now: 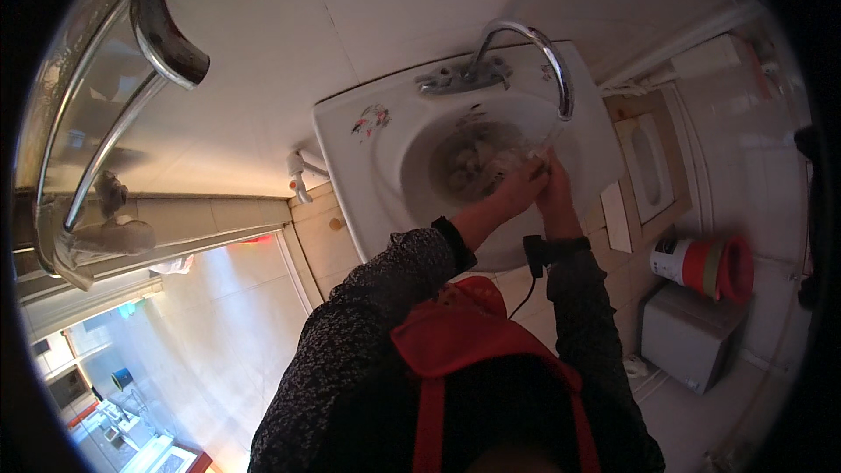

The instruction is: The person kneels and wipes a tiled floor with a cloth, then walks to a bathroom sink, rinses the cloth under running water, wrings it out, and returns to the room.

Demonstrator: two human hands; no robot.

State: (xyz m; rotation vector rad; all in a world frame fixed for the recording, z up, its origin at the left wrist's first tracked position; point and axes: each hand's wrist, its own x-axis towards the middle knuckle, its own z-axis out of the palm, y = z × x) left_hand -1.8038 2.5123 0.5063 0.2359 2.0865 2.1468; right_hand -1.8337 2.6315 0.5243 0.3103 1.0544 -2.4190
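A white ceramic washbasin point(384, 174) with painted flower motifs lies before me, holding cloudy water and several pale, rounded pieces point(470, 161) that I cannot identify. Over the basin's right side, my left hand point(516, 187) and my right hand point(555, 177) meet just below the spout of the curved chrome tap point(555, 59). Something clear and glinting, either running water or thin plastic, shows at the fingertips. The fingers overlap and are dim, so whatever lies between them is hidden.
A grey box point(690, 335) with a red and white bucket point(700, 266) on top stands at right, near a squat toilet point(647, 167). A white pipe valve point(299, 177) juts beside the basin's left edge. Metal rails point(112, 144) rise at far left, beside a doorway.
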